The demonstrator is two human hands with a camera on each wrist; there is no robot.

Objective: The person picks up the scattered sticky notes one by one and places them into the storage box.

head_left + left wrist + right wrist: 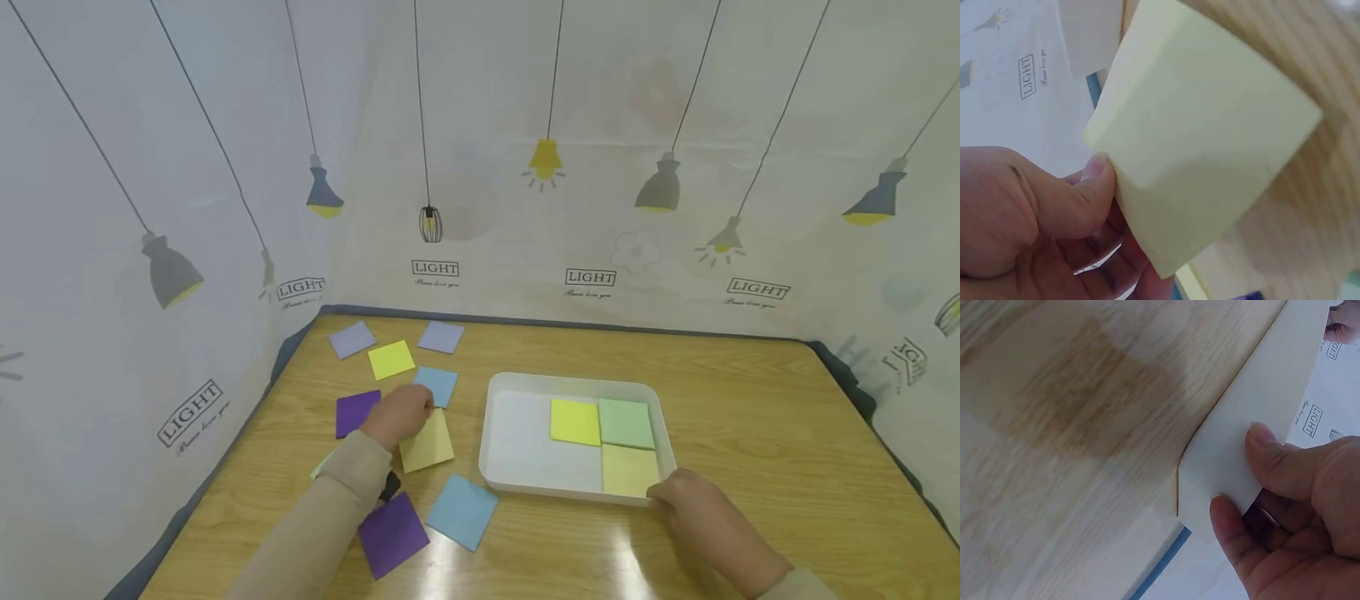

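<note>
Beige sleeve (pixel 318 512) fabric covers the left arm, which crosses the near left part of the wooden counter (pixel 765 417). At its end the left hand (pixel 401 414) pinches one edge of a pale-yellow pad (pixel 427 442) between thumb and fingers; the pad is left of the white tray (pixel 517 429), apart from it. Whether any corner of that pad touches the counter, I cannot tell.

On the right, the right hand (pixel 705 510) pinches the tray's near right corner, thumb on one side of the wall and fingers on the other. Inside the tray, a bright-yellow pad (pixel 575 422) lies left of a green pad (pixel 627 423) toward the far right corner, and a cream pad (pixel 628 472) lies just nearer than the green one.

Around the left hand lie more pads: a far light-blue pad (pixel 438 383) just beyond it, a far purple pad (pixel 356 413) to its left, and a near light-blue pad (pixel 462 512) and near purple pad (pixel 393 536) on the near side. Farther off are a lemon pad (pixel 392 359) and two lavender pads (pixel 441 337). Behind the counter hangs a pale sheet (pixel 495 200) printed with lamps.
</note>
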